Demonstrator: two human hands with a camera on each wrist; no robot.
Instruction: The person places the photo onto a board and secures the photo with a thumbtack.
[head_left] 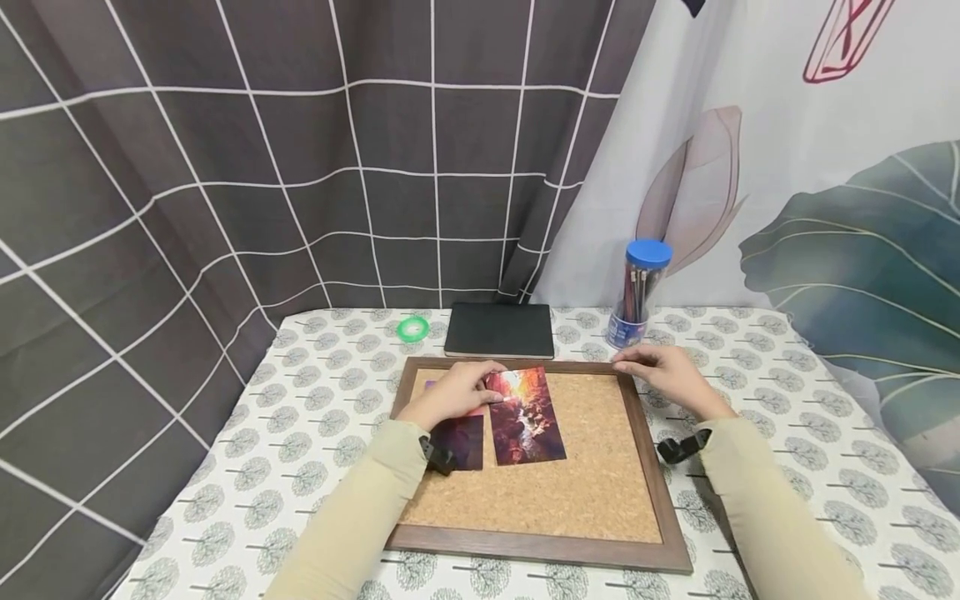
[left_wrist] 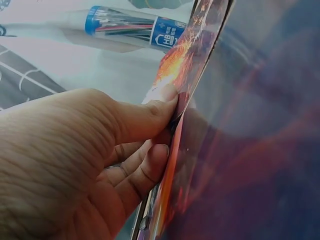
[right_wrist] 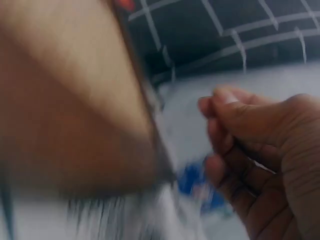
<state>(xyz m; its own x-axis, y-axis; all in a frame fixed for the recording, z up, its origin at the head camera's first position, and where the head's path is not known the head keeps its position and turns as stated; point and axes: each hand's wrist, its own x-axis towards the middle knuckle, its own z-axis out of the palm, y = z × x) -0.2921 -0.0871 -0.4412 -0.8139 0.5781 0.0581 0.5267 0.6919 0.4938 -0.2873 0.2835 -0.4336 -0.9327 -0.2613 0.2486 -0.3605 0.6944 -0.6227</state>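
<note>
My left hand (head_left: 459,392) pinches the left edge of a glossy red and purple photo print (head_left: 527,429) between thumb and fingers, near its upper corner. The print lies over a cork board (head_left: 600,467) with a brown wooden frame. Under my left wrist a second, darker purple print (head_left: 467,442) lies on the cork, partly hidden by the hand and sleeve. My right hand (head_left: 660,371) is at the frame's upper right corner. In the right wrist view the right hand (right_wrist: 265,145) has curled fingers, thumb tip meeting the index finger, nothing visible between them.
Behind the board lie a black notebook (head_left: 499,329) and a green roll of tape (head_left: 412,329). A clear jar of pencils with a blue lid (head_left: 637,292) stands beyond the upper right corner. Tree-patterned cloth (head_left: 247,500) covers the table; curtains hang behind.
</note>
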